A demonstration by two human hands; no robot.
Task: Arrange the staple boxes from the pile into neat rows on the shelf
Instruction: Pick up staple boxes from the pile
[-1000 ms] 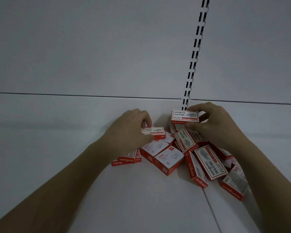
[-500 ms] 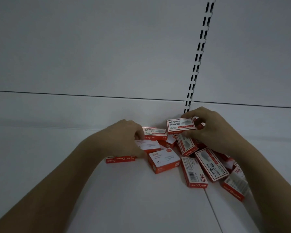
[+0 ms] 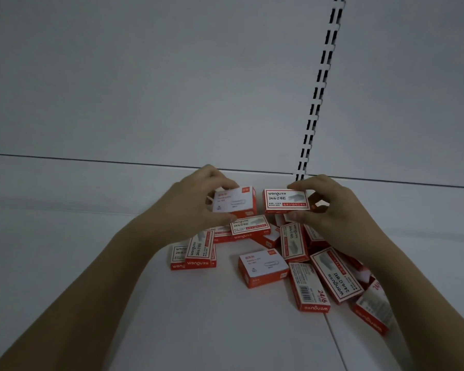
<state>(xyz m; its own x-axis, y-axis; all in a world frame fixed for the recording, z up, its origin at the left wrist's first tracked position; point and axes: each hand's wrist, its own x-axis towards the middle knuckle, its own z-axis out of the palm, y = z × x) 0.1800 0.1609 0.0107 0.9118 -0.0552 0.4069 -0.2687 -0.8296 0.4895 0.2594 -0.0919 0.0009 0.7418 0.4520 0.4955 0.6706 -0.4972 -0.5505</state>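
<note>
My left hand (image 3: 196,207) pinches a small rectangular cardboard box (image 3: 235,200), red-sided with a white face, between thumb and fingers. My right hand (image 3: 332,210) grips a matching staple box (image 3: 285,200) the same way. I hold both above the pile (image 3: 292,258) of roughly a dozen jumbled boxes, near the back of the smooth white shelf (image 3: 198,330).
</note>
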